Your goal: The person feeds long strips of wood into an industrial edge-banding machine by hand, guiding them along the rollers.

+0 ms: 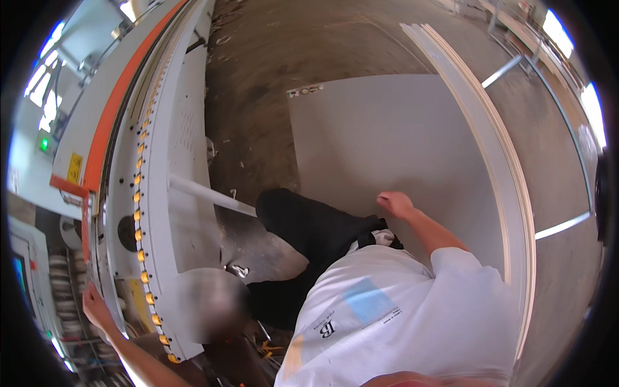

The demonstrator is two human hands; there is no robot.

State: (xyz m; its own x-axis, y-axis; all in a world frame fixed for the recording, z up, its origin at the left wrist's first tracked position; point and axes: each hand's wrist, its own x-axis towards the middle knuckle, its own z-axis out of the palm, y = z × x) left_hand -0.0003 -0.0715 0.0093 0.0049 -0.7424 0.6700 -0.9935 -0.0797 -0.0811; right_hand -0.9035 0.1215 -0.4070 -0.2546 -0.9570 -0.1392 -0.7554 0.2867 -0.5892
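Note:
My left hand (pixel 97 307) reaches out to the far left, beside the end of a long edge-banding type machine (pixel 184 213). Its fingers are curled close to the machine's narrow edge below the orange guard (pixel 86 222); whether they grip anything is too small to make out. On the other side, my right hand (pixel 395 204) hangs in front of my body with its fingers curled in and nothing visible in them. Beneath and beyond it is a large flat grey panel (pixel 380 135), with a small printed label at its far left corner.
A row of yellow rollers (pixel 141 256) runs along the machine's edge. A white bar (pixel 213 195) juts from its side toward my leg. Long pale strips or boards (pixel 500 161) are stacked along the grey panel's right side. Metal frames (pixel 560 225) stand farther right.

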